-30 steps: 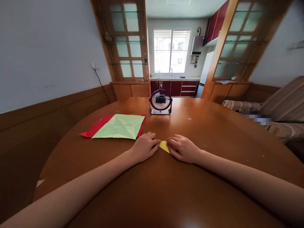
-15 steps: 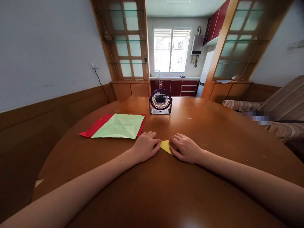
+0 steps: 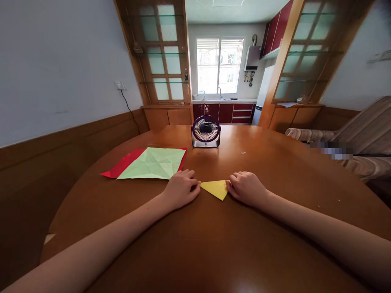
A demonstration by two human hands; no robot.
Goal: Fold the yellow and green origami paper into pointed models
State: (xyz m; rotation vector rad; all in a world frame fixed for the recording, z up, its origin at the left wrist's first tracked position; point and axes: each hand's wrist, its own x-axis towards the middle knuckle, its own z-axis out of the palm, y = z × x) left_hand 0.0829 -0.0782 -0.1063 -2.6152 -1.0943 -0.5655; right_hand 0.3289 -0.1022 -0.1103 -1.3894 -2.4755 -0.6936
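Pinching one yellow paper piece (image 3: 215, 189) at opposite ends, with one left hand (image 3: 182, 188) and one right hand (image 3: 248, 188) apart, on one table (image 3: 214, 248), near one green sheet (image 3: 152, 163) over red paper (image 3: 126, 161), before one fan (image 3: 205, 129).

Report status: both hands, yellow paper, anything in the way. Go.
Left hand at left tip of yellow paper; right hand at its right end. Paper roughly triangular, on table. Green sheet close by left hand; fan beyond.

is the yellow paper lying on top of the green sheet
No, the yellow paper lies on the table between the left hand and right hand, apart from the green sheet.
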